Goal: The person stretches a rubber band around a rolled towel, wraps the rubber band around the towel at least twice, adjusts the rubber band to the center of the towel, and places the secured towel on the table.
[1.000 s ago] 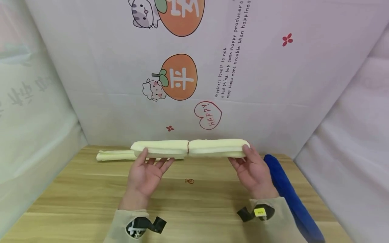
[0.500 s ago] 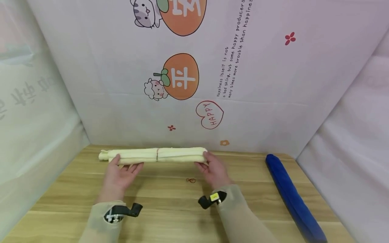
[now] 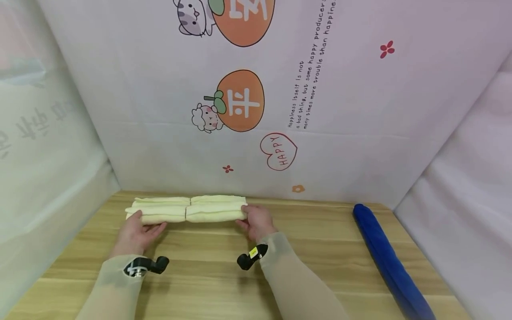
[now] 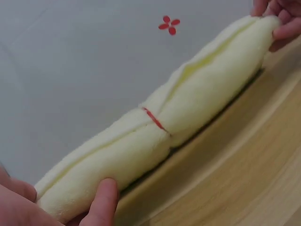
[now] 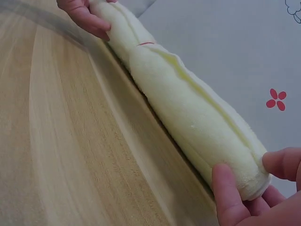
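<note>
My left hand point(image 3: 138, 234) and right hand point(image 3: 258, 222) grip opposite ends of a pale-yellow, red-banded rolled towel point(image 3: 216, 217), just in front of a second pale-yellow fabric roll point(image 3: 162, 200) on the wooden tabletop point(image 3: 212, 280). I'd hold it level and parallel to that roll, squeezing lightly.

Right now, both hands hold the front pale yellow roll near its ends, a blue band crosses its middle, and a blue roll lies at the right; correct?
Not quite: the band is red, not blue, as the left wrist view shows. The left hand and right hand hold the front pale yellow roll near its ends, and the blue roll lies at the right.
</note>
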